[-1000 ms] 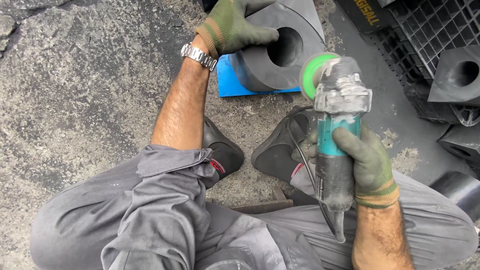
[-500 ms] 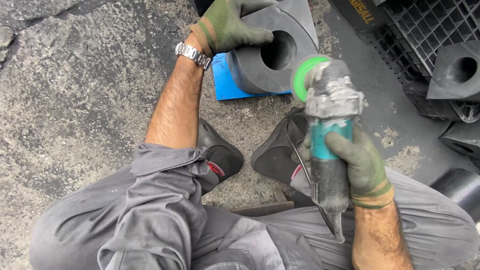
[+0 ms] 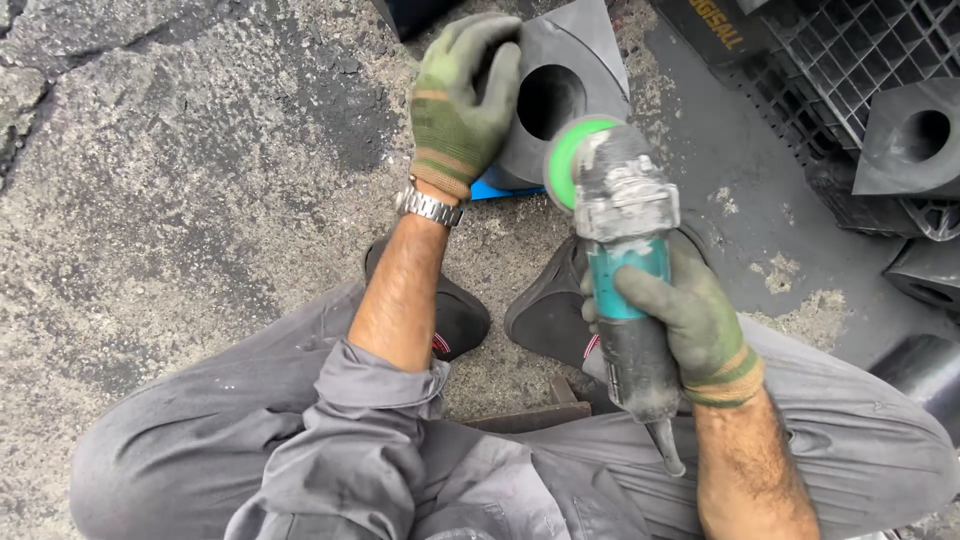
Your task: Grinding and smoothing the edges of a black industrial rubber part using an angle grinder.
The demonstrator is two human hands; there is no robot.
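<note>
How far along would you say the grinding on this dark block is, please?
Done: the left hand grips the dark block with a round hole, which sits on a blue pad. In hand: the right hand holds the angle grinder, its green disc beside the block's edge; contact is unclear. Left: similar blocks wait by the black crate; no ground surface is discernible yet.
</note>
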